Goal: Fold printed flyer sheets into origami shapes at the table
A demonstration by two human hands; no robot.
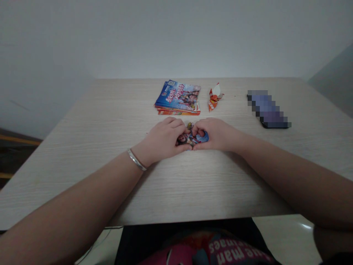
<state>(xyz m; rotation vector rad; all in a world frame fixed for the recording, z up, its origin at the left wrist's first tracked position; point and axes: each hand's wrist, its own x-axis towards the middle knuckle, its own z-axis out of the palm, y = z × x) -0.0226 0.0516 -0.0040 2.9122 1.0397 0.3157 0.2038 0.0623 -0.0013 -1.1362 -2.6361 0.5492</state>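
Observation:
Between my hands, low on the table, is a small printed paper leaflet (190, 139) with blue and a pictured figure on it. It looks folded or curved, and my fingers cover much of it. My left hand (167, 139), with a silver bangle on the wrist, grips its left side, the thumb along the near edge. On the right side my right hand (216, 134) pinches it with bent fingers and thumb. The two thumb tips almost meet at the near edge. Just beyond my hands lies a stack of similar leaflets (179, 95), blue on top.
A folded orange-and-white paper piece (215, 97) lies right of the stack. Farther right rests a dark phone (268, 110), its screen pixelated. The pale wood-grain table (176, 187) meets a plain wall (176, 40) at the back; its front edge is near my lap.

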